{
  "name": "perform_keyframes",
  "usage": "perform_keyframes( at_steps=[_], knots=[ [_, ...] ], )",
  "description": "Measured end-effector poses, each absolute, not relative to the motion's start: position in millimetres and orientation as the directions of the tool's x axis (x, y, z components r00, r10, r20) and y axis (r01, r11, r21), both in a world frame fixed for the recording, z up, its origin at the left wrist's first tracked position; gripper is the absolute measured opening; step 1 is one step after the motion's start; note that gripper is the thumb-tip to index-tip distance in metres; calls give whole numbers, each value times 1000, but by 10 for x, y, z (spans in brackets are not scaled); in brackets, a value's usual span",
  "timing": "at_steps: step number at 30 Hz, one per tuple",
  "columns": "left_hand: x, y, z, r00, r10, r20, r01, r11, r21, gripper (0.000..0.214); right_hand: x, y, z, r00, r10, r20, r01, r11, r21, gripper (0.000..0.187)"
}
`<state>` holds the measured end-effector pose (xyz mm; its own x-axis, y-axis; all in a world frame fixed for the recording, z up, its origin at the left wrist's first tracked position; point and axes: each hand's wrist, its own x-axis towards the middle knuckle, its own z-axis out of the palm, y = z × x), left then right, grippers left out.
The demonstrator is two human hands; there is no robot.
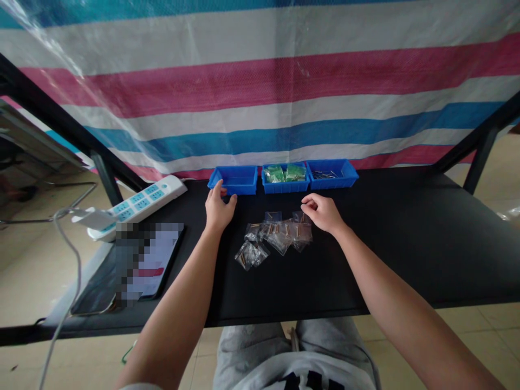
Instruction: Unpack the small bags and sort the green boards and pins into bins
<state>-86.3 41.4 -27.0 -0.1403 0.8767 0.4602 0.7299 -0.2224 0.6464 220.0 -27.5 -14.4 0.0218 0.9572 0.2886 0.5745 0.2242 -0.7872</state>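
My left hand (219, 208) is at the near side of the left blue bin (235, 189), its fingers apart and nothing visible in them. That bin looks bare inside. Over on the right, my right hand (320, 211) is closed, fingertips together beside the pile of small clear plastic bags (280, 233); whatever it may hold is too small to make out. The bags lie on the black table (292, 292), and several contain small brass-coloured pins. The middle blue bin (286, 186) holds green-and-clear packets (295, 173). Thin metal pieces (324, 174) lie in the right blue bin (345, 176).
At the left, a white power strip (142, 205) has a charger (95, 218) and cable attached. Two phones (152, 265) lie near the front left edge, partly pixelated. A striped sheet (260, 81) hangs behind the bins. Black frame posts (108, 176) slant up at both sides.
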Motion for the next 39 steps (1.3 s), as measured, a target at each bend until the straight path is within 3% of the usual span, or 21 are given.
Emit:
perform_keyframes(
  at_steps=[8, 13, 15, 19, 24, 30, 35, 37, 39],
  knots=[
    [-830, 368, -246, -129, 914, 384, 674, -203, 710, 59, 2197, -270, -137, 24, 960, 279, 567, 217, -794, 12],
    [-750, 299, -125, -210, 814, 541, 759, -213, 615, 40, 2191, -254, -150, 33, 961, 273, 573, 206, -793, 10],
    [-631, 268, -58, -78, 808, 583, 782, -314, 539, 31, 2191, -248, -158, 26, 962, 272, 570, 209, -794, 10],
    [-277, 242, 42, 388, 751, 534, 736, -601, 310, 31, 2197, -237, -177, 1, 960, 280, 572, 229, -787, 10],
    [71, 295, 62, 584, 729, 357, 719, -669, 190, 51, 2201, -222, -195, 9, 961, 276, 581, 220, -784, 10],
    [94, 299, 18, 541, 760, 360, 717, -641, 274, 52, 2198, -226, -200, 55, 951, 305, 554, 225, -802, 12],
    [-101, 141, -10, 528, 691, 494, 565, -720, 404, 42, 2216, -181, -250, 308, 876, 372, 456, 207, -865, 32],
    [-175, 109, -32, 341, 748, 569, 567, -646, 511, 34, 2222, -156, -282, 312, 888, 338, 431, 185, -883, 40],
    [-226, 122, -65, 73, 840, 537, 580, -474, 662, 29, 2223, -135, -307, 283, 911, 299, 428, 159, -890, 47]
  ],
)
